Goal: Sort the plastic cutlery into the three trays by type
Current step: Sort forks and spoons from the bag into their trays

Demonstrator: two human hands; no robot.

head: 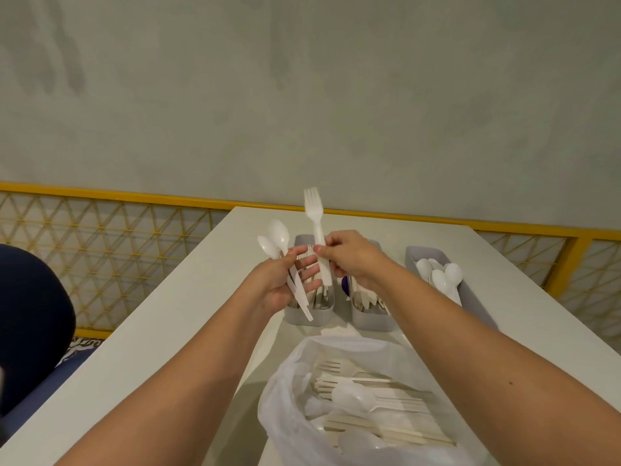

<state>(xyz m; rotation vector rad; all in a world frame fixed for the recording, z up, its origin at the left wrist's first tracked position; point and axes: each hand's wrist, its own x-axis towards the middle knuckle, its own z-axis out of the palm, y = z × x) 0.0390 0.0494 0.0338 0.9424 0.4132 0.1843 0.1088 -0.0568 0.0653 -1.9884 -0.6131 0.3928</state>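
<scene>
While right-hand fingers (336, 238) pinch fork (314, 210), left-hand fingers (307, 265) clasp spoons (279, 232); white table (201, 297), grey wall (302, 95).

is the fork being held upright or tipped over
Upright: the fork stands nearly vertical, tines up, its handle pinched by the right hand.

Looking forward and down from head height, wide-angle, sitting close over the white table (188, 297), taking in the plastic bag (289, 398) nearest, the right tray (425, 253) farther, the grey wall (336, 95) beyond.
</scene>
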